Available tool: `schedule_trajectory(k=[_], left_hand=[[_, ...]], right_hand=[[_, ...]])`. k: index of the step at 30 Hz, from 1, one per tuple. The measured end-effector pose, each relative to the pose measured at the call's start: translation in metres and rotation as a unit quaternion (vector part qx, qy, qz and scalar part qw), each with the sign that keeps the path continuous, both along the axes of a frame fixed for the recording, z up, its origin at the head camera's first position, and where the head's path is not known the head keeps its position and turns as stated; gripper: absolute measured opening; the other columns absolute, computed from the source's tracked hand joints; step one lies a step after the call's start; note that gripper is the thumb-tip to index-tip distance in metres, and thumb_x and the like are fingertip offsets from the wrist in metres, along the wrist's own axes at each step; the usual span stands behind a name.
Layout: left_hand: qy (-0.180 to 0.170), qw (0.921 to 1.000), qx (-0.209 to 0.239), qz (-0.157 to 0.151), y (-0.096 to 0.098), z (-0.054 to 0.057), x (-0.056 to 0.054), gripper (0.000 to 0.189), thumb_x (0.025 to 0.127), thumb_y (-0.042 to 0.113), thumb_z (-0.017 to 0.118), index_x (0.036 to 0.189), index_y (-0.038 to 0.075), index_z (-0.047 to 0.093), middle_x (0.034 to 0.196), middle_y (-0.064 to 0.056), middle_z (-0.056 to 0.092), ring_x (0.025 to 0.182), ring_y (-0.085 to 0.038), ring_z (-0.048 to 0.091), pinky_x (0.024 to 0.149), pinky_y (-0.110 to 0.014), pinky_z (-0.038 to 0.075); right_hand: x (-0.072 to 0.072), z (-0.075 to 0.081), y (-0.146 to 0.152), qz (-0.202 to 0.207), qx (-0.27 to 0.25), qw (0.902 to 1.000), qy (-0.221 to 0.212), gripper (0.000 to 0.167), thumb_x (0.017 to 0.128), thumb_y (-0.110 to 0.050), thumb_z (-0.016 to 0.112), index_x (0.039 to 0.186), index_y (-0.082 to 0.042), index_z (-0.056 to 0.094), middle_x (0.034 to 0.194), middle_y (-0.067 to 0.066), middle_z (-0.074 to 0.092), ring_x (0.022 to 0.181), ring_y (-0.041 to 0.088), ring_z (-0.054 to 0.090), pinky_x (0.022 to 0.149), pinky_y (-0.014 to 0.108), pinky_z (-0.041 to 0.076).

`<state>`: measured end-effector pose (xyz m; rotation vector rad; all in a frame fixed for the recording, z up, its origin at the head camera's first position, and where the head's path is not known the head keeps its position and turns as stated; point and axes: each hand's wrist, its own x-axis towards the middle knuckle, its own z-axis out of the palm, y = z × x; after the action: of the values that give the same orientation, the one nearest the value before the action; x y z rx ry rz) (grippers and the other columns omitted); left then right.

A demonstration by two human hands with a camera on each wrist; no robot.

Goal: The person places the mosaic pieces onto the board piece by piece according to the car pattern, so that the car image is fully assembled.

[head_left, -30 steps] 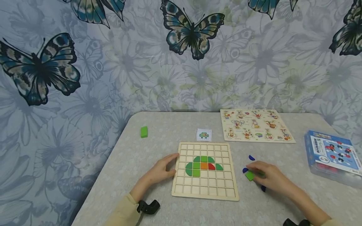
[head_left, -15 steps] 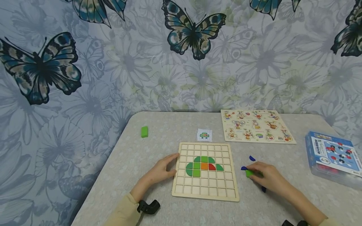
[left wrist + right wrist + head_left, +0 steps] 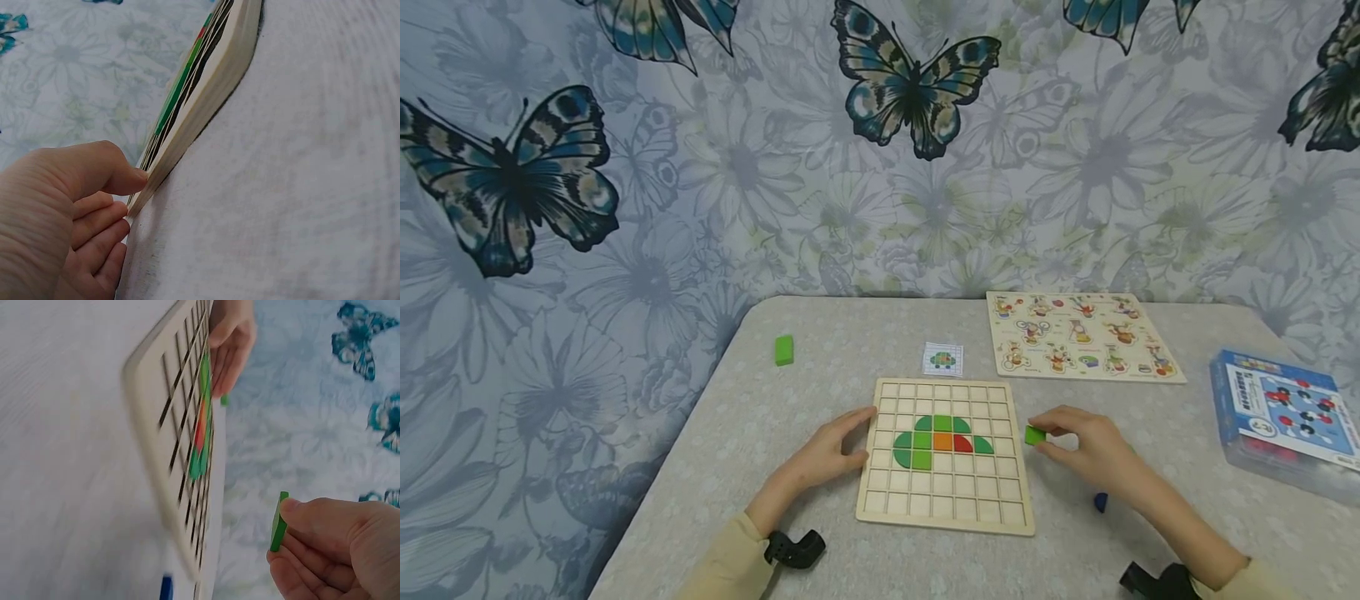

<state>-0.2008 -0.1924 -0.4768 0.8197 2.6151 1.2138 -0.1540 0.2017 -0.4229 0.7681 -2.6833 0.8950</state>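
Observation:
In the head view, a wooden grid board (image 3: 942, 526) lies mid-table. Green, orange and red tiles (image 3: 921, 448) sit in its middle cells, some square and some rounded. My left hand (image 3: 827, 450) touches the board's left edge with thumb and fingertips; the left wrist view shows the thumb (image 3: 128, 180) against the side of the rim. Just off the board's right edge, my right hand (image 3: 1086, 446) pinches a light green square tile (image 3: 1034, 435) between thumb and fingers. The right wrist view has this tile (image 3: 279, 522) seen nearly edge-on.
A dark blue piece (image 3: 1101, 502) lies beneath the right wrist. Behind the board are a small pattern card (image 3: 942, 360) and a picture puzzle board (image 3: 1078, 337). On the right stands a blue-lidded box (image 3: 1285, 417), and a green block (image 3: 784, 351) is at the far left.
My right hand has moved left and away from the loose blue pieces, carrying the green tile toward the board. My left hand has stayed at the board's edge.

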Motion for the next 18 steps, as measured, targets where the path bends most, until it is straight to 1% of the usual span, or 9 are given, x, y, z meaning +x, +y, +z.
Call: schedule_trajectory(k=[3, 7, 8, 12, 15, 18], left_hand=[[0.001, 1.0000, -0.002, -0.001, -0.001, 0.000, 0.000, 0.066, 0.086, 0.009, 0.063, 0.145, 0.003, 0.036, 0.146, -0.013, 0.037, 0.135, -0.029, 0.031, 0.108, -0.047, 0.028], [0.007, 0.9999, -0.005, -0.007, -0.002, 0.000, 0.000, 0.065, 0.086, 0.010, 0.063, 0.145, 0.003, 0.036, 0.146, -0.014, 0.037, 0.135, -0.030, 0.031, 0.107, -0.048, 0.028], [0.008, 0.9999, -0.007, -0.007, -0.002, 0.000, 0.000, 0.065, 0.086, 0.010, 0.063, 0.145, 0.002, 0.036, 0.145, -0.014, 0.037, 0.135, -0.030, 0.031, 0.107, -0.049, 0.029], [0.005, 0.9999, -0.011, -0.006, 0.000, 0.001, 0.000, 0.065, 0.086, 0.010, 0.063, 0.145, 0.003, 0.036, 0.145, -0.014, 0.038, 0.135, -0.030, 0.031, 0.107, -0.048, 0.028], [0.010, 0.9998, -0.017, -0.004, 0.001, 0.001, 0.000, 0.064, 0.086, 0.010, 0.063, 0.144, 0.003, 0.037, 0.145, -0.014, 0.038, 0.135, -0.030, 0.031, 0.108, -0.047, 0.028], [0.014, 0.9997, -0.020, -0.004, 0.001, 0.001, 0.000, 0.064, 0.085, 0.009, 0.063, 0.144, 0.002, 0.037, 0.145, -0.014, 0.038, 0.135, -0.029, 0.031, 0.108, -0.047, 0.028]], right_hand=[[-0.004, 0.005, -0.022, 0.035, -0.013, 0.9992, -0.011, 0.029, 0.079, -0.008, 0.075, 0.108, -0.005, 0.069, 0.100, 0.000, 0.066, 0.085, 0.020, 0.064, 0.070, 0.034, 0.055], [-0.010, 0.003, -0.052, 0.082, -0.022, 0.9958, -0.035, 0.028, 0.082, -0.010, 0.073, 0.108, -0.004, 0.069, 0.102, 0.001, 0.066, 0.086, 0.019, 0.063, 0.071, 0.036, 0.054], [-0.012, 0.002, -0.059, 0.095, -0.023, 0.9948, -0.030, 0.028, 0.081, -0.010, 0.073, 0.108, -0.004, 0.069, 0.101, 0.001, 0.066, 0.085, 0.019, 0.063, 0.072, 0.036, 0.054], [-0.017, -0.004, -0.081, 0.129, -0.022, 0.9913, -0.011, 0.026, 0.080, -0.008, 0.074, 0.105, -0.003, 0.069, 0.098, 0.002, 0.066, 0.079, 0.019, 0.061, 0.067, 0.034, 0.054], [-0.019, -0.009, -0.091, 0.135, -0.017, 0.9905, -0.017, 0.027, 0.079, -0.007, 0.075, 0.105, -0.002, 0.069, 0.098, 0.003, 0.066, 0.075, 0.017, 0.058, 0.065, 0.031, 0.052], [-0.019, -0.016, -0.098, 0.125, -0.010, 0.9913, -0.042, 0.027, 0.080, -0.009, 0.074, 0.107, -0.004, 0.069, 0.101, 0.004, 0.066, 0.081, 0.015, 0.060, 0.069, 0.029, 0.052]])
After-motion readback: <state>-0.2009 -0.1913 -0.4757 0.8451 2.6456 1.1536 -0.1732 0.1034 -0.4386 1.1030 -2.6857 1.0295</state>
